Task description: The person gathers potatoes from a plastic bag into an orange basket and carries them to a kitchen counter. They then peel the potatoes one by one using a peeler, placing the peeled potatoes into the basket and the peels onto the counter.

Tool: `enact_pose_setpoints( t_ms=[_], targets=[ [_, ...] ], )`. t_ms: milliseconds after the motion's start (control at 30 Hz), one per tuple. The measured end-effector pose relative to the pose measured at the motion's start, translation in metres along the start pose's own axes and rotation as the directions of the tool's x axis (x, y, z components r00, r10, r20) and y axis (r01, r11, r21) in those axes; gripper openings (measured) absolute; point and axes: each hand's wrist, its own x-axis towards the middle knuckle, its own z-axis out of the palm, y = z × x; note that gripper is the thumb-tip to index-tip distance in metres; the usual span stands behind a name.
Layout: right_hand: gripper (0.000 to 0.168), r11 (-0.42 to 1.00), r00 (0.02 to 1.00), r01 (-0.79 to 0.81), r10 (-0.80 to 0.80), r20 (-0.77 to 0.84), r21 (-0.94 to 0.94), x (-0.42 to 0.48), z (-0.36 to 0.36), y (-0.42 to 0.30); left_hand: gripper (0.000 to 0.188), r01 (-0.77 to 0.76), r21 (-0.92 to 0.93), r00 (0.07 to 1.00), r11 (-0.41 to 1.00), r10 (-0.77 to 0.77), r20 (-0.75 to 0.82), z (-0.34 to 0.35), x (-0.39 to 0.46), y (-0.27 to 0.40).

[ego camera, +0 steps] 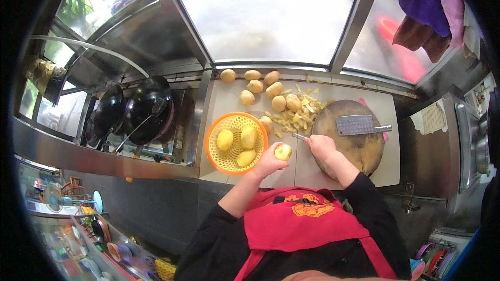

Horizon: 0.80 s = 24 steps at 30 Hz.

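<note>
My left hand (pixel 269 162) grips a potato (pixel 283 152) whose pale, peeled end faces up, just right of an orange-rimmed plastic basket (pixel 209 136). Inside the basket lie three peeled yellow potatoes (pixel 225 139). My right hand (pixel 323 150) is closed around a small metal tool, likely a vegetable peeler (pixel 300 137); its tip points left and stays apart from the potato. Beyond my hands, potato peelings (pixel 302 115) are heaped on the pale tiled counter (pixel 234 103). Several unpeeled potatoes (pixel 274 89) lie behind and left of the heap.
A cleaver (pixel 355 125) rests on a round wooden chopping block (pixel 351 156), partly under my right forearm. Left of the metal divider (pixel 201 125) are black woks (pixel 146 105) on a stove, one with a ladle (pixel 134 132). Windows (pixel 269 19) rise behind the counter.
</note>
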Motion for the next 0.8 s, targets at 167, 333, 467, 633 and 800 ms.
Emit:
enact_pose_setpoints(
  t_ms=[167,333,467,633,800],
  targets=[
    [0.033,0.95,0.945,0.304,-0.289,-0.155,0.076,-0.039,-0.032,-0.058,0.057,0.057,0.063,0.993,0.996,-0.05,-0.108,0.001,-0.003,0.0],
    [0.037,0.992,0.982,0.034,-0.011,0.19,-0.119,-0.002,-0.004,-0.013,0.062,-0.185,0.435,0.958,0.881,0.261,-0.12,0.004,-0.009,-0.013],
    [0.039,0.998,0.997,-0.056,0.054,0.055,0.03,-0.013,-0.001,0.006,0.062,-0.302,0.427,0.908,0.852,0.394,-0.143,0.009,-0.014,0.011],
    [0.03,0.941,0.936,0.321,-0.299,-0.185,0.108,-0.043,-0.04,-0.057,0.063,-0.188,0.456,0.923,0.87,0.315,-0.22,0.005,-0.008,0.001],
    [0.038,0.993,0.996,0.093,-0.093,0.002,-0.078,-0.01,-0.018,-0.025,0.065,-0.191,0.544,0.94,0.817,0.311,-0.137,0.01,-0.011,0.003]
  ],
)
